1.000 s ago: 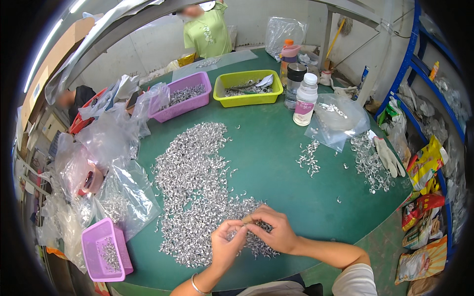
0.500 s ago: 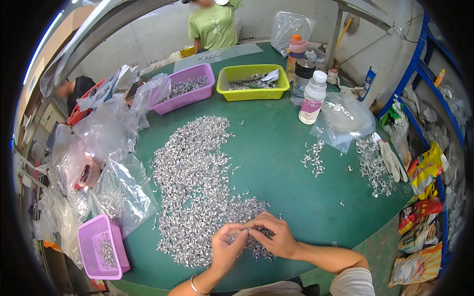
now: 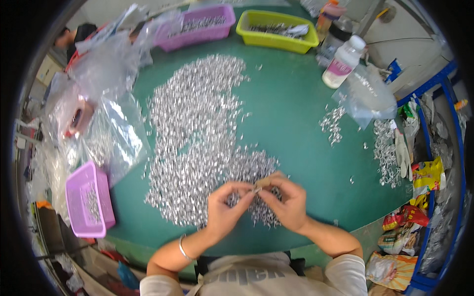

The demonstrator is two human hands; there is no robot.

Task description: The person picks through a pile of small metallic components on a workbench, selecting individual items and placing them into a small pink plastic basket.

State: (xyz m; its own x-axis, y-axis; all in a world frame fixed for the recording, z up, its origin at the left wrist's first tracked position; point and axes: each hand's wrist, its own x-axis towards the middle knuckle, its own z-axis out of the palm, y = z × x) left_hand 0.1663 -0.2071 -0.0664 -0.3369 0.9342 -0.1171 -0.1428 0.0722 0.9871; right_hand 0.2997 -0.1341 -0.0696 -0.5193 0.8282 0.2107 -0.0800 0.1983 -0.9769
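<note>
Landmark = heap of curved metal bits [image 3: 192, 128] on the green table [image 3: 296, 103]. Small silvery piece [image 3: 256, 190] is above the heap's near right end, up at the fingertips. Left hand [image 3: 224, 209] pinches it thumb to index; right hand [image 3: 291, 207] pinches from the other side, tips nearly meeting. Handling, my read: very light, stiff, thin metal, a bit slick if the finish is as smooth as it shines; unlikely to break, but a thin curl could bend under a hard squeeze. Best hold is the outer curve or one end, fingertip pads only, since there's little surface to grab. Loose bits in the heap probably hook each other, so lift singly. Poor view: fingers cover most of the piece, so it's probably one curl like the rest, but I can't swear to its outline or to there being only one. Hands also hide part of the heap's near right end. Beyond the heap, plastic bags [image 3: 106, 59] overlap the far purple basket [image 3: 195, 30], and glare blurs what's inside the clear bag [image 3: 121, 135] left of the heap. Right of the heap's far end, the orange-capped bottle [image 3: 330, 15] is cut by the frame top.
</note>
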